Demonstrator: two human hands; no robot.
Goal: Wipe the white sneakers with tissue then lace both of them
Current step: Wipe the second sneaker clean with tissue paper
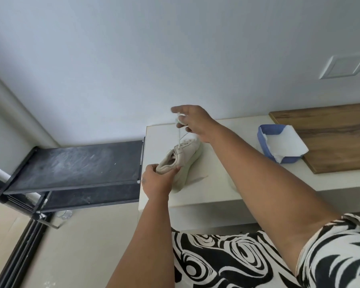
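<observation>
A white sneaker (187, 154) stands on the white counter (216, 183), near its left end, toe pointing away from me. My left hand (156, 179) grips the sneaker's heel collar. My right hand (192, 121) is raised above the toe and pinches the white lace (180, 134), which runs taut from the eyelets up into my fingers. Only one sneaker is in view. Part of the toe is hidden behind my right wrist.
A blue tissue box (279, 142) with white tissue spilling out sits on the counter to the right, against a wooden board (337, 138). A black shelf rack (77, 163) stands left of the counter, lower down. The wall is close behind.
</observation>
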